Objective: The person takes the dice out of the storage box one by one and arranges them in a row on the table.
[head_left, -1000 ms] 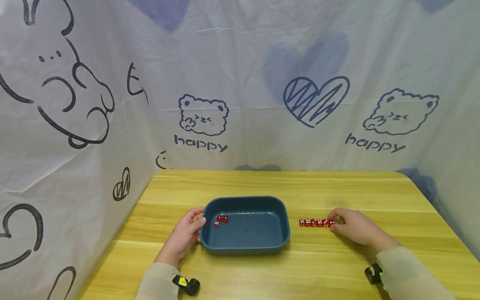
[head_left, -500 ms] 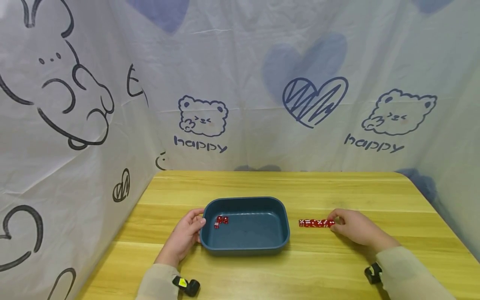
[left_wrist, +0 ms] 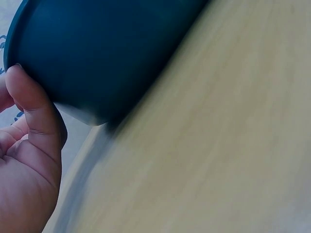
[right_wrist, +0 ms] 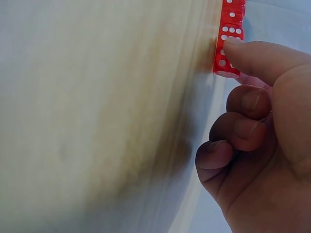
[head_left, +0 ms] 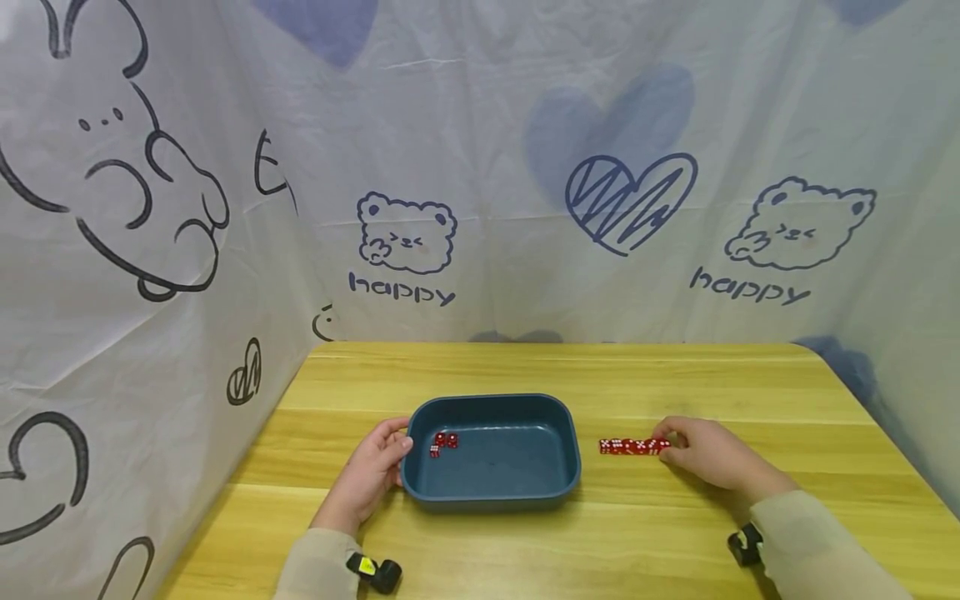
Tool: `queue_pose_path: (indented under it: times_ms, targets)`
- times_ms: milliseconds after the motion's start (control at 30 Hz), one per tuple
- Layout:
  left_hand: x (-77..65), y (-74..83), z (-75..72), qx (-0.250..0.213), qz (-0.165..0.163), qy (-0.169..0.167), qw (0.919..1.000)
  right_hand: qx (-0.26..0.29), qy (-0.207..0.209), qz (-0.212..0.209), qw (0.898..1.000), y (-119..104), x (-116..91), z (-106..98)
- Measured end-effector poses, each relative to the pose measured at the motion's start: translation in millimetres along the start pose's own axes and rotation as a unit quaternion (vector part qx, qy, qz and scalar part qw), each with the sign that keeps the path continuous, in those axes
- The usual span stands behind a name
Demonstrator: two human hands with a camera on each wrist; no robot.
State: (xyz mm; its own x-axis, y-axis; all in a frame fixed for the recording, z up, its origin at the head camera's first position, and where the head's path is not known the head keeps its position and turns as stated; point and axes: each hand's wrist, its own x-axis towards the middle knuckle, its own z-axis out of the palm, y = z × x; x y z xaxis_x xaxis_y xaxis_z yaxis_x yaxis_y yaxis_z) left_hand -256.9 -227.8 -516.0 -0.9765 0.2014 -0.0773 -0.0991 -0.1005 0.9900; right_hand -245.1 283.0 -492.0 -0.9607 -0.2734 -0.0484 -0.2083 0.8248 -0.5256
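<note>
A dark teal rectangular tray (head_left: 491, 503) stands on the table with three red dice (head_left: 442, 443) at the left of its floor. My left hand (head_left: 371, 471) grips the tray's left side, thumb at the rim; the left wrist view shows the thumb (left_wrist: 36, 109) against the wall. To the right of the tray, a straight row of several red dice with white pips (head_left: 626, 447) lies on the table. At its right end my right hand (head_left: 705, 452) pinches the last die (right_wrist: 226, 60) between thumb and index finger. The other right fingers (right_wrist: 243, 128) are curled.
The light wooden table (head_left: 495, 558) ends at a white curtain (head_left: 510, 275) with printed hearts and bears behind it. Another curtain side (head_left: 150, 333) runs along the left, and the cloth continues on the right.
</note>
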Motion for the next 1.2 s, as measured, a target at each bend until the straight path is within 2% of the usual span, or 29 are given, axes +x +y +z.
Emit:
queue_pose_path:
  times_ms: [367,667,1200]
  targets:
    - [-0.5,-0.3,0.1,-0.002,0.002,-0.003,1.0000,-0.011,-0.003,-0.018,1.000,-2,2,-1]
    - [-0.8,0.0,-0.2,-0.002,0.006,-0.005,1.0000,-0.008,-0.002,-0.015,1.000,0,3,1]
    - [0.4,-0.6,-0.6,-0.005,0.003,-0.002,1.0000,0.014,0.006,-0.011,1.000,-16,4,-1]
